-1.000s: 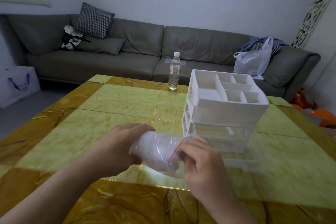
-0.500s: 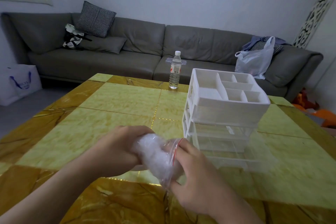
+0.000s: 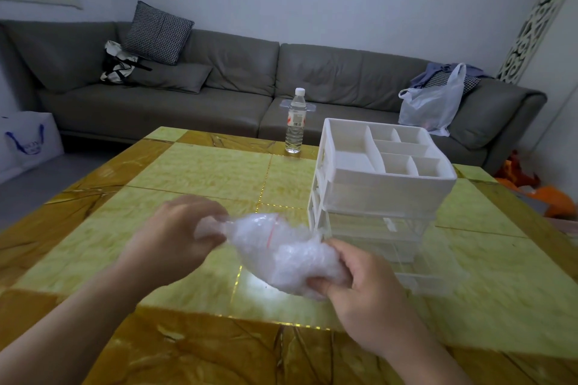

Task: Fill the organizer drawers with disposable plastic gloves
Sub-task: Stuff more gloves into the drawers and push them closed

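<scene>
left hand (image 3: 175,236): my fingers pinch the bag's twisted end
right hand (image 3: 364,283): my fingers grip its bulging end
glove bag (image 3: 281,251): clear, crinkly, above desk (image 3: 194,172)

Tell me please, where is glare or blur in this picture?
Head view: a bright glare patch on the table just below the bag of gloves; the clear lower drawers look smeared; straight edges bow toward the corners, wide-angle distortion.
</scene>
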`<state>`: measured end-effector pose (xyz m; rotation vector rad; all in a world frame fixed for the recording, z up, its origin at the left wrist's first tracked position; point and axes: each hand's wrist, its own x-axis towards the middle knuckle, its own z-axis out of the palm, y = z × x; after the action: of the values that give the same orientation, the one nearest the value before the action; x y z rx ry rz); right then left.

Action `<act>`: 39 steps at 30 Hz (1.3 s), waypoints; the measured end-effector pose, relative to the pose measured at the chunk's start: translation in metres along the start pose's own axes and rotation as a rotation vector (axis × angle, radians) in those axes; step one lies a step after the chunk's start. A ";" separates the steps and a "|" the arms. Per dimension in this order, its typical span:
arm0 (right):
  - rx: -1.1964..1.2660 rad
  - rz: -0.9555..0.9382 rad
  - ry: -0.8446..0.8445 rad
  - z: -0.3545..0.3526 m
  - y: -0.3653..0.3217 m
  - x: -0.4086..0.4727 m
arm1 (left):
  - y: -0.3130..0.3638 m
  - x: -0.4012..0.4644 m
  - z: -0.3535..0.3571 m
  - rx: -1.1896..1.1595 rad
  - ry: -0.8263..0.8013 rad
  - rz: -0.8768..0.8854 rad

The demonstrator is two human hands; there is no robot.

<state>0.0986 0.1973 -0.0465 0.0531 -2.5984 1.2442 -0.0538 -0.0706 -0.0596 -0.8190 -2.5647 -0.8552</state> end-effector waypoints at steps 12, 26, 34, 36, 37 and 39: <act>0.154 0.151 0.108 -0.020 -0.002 -0.009 | -0.055 0.000 0.054 0.476 0.066 -0.215; 0.748 0.115 0.238 0.004 -0.012 -0.008 | 0.087 -0.011 -0.016 -0.756 -0.695 -0.303; -0.184 -0.207 0.114 0.059 -0.021 -0.019 | 0.117 -0.042 0.007 -1.269 -0.316 -0.646; -0.035 -0.174 0.016 0.054 -0.024 -0.023 | 0.108 -0.042 0.002 -1.271 -0.263 -0.719; 0.100 -0.133 -0.005 0.051 -0.025 -0.024 | 0.104 -0.041 -0.001 -1.279 -0.247 -0.757; 0.425 0.041 0.024 0.048 -0.025 -0.022 | 0.094 -0.041 -0.004 -1.271 -0.228 -0.821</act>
<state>0.1129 0.1431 -0.0615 0.0634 -2.2800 1.7774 0.0361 -0.0284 -0.0329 0.0186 -2.2592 -2.8747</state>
